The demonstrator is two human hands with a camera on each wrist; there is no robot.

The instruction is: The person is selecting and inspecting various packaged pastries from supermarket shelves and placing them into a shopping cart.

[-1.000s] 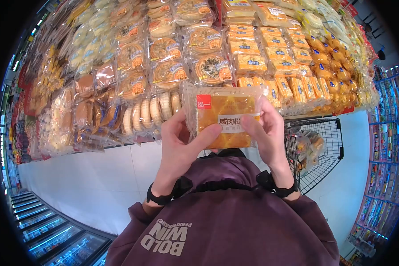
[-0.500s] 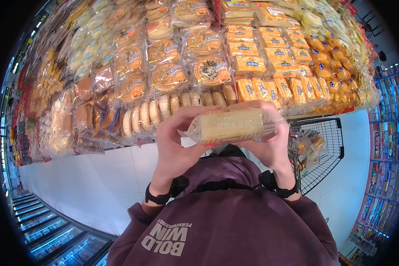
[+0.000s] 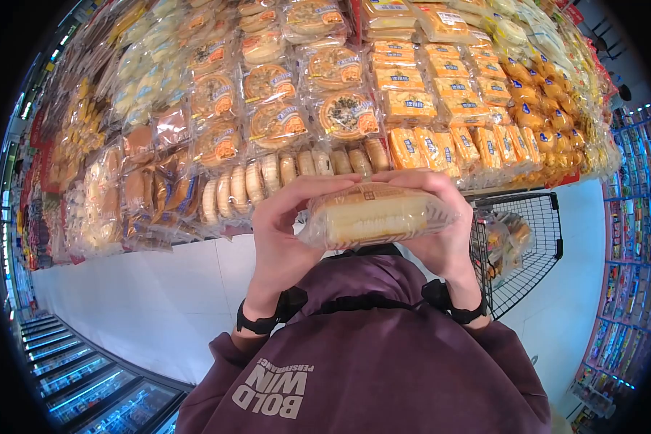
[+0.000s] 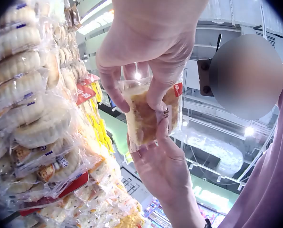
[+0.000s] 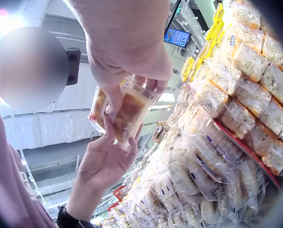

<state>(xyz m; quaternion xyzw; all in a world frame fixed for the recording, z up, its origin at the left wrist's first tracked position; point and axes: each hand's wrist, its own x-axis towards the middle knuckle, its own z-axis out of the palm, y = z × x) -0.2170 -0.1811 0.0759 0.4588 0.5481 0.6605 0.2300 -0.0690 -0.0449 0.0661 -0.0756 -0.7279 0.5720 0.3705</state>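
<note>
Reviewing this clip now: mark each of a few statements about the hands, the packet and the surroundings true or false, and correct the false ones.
1. The left hand and the right hand both hold the clear-wrapped pale bread packet. True.
2. The black wire shopping cart stands on the person's left. False: it stands on the right.
3. The dark purple top carries pale lettering. True.
4. Only one wrist wears a black strap. False: both wrists do.
5. The packet rests on the display of wrapped baked goods. False: the fingers hold it up in front of the display.
</note>
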